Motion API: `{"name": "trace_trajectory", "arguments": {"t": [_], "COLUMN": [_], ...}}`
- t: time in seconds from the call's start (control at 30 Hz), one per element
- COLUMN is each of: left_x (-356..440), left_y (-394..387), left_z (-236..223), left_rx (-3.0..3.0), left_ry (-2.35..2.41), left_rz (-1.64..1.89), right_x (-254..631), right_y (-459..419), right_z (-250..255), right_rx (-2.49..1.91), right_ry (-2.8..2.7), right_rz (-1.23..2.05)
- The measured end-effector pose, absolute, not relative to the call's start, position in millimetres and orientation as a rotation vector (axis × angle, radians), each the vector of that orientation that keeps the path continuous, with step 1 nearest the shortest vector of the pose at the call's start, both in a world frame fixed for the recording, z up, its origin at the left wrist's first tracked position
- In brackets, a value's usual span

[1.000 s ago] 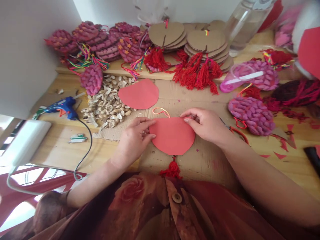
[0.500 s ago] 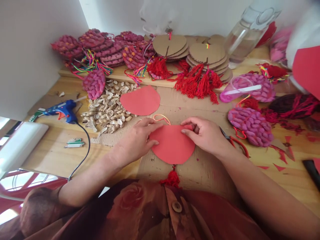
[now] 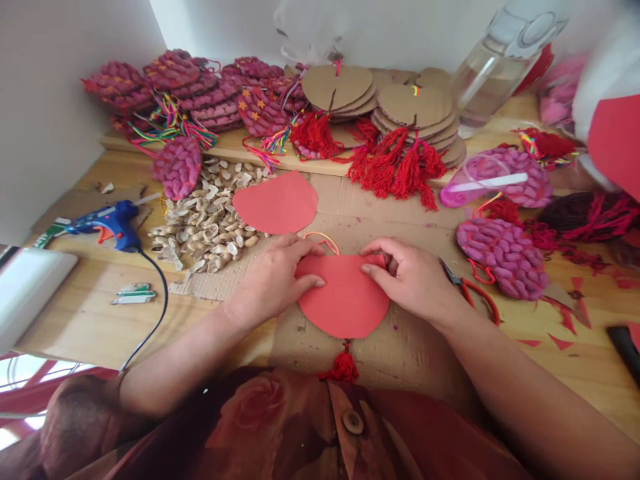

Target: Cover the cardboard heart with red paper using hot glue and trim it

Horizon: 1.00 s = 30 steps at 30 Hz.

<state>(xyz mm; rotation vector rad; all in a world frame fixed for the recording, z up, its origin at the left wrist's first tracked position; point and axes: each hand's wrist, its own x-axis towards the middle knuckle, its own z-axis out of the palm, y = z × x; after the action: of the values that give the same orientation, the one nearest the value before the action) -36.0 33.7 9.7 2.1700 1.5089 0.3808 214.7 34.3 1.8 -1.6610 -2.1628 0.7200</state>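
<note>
A red heart-shaped paper piece (image 3: pixel 345 300) lies on the cardboard sheet (image 3: pixel 415 340) in front of me. My left hand (image 3: pixel 273 280) presses its left upper edge with fingers closed on it. My right hand (image 3: pixel 413 277) pinches its right upper edge. An orange loop of string (image 3: pixel 320 239) sticks out above the piece and a red tassel (image 3: pixel 343 365) hangs below it. A second red paper heart (image 3: pixel 276 202) lies flat just beyond my left hand.
A blue glue gun (image 3: pixel 110 223) with a black cord lies at the left, beside a pile of pale shells (image 3: pixel 210 217). Scissors (image 3: pixel 467 290) lie right of my hand. Pink woven hearts (image 3: pixel 503 257), cardboard heart stacks (image 3: pixel 415 110), red tassels and a clear bottle (image 3: pixel 493 63) fill the back.
Both hands stay on the red paper piece, shifting their fingers slightly along its top edge. The view has moved a little; nothing else on the table changed.
</note>
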Motion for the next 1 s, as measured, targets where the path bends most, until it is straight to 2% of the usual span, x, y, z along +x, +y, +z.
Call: {"name": "trace_trajectory", "arguments": {"t": [0.4,0.7,1.0], "left_x": [-34.9,-32.2,-30.1], "left_y": [39.0,41.9,40.9], "left_z": [9.6,3.4,3.1], "left_rx": [2.074,1.996,2.015], "left_ry": [1.517,1.514,1.535], "left_rz": [0.388,0.565,0.532], "right_x": [213.0,212.8,212.4], "right_y": [36.3,35.9,34.3], "right_z": [3.1,2.2,2.0], "right_rx": [-1.689,-1.689,-1.696], "right_ry": [-2.136,-2.134,-2.149], "right_rz": [0.759,0.748,0.723]}}
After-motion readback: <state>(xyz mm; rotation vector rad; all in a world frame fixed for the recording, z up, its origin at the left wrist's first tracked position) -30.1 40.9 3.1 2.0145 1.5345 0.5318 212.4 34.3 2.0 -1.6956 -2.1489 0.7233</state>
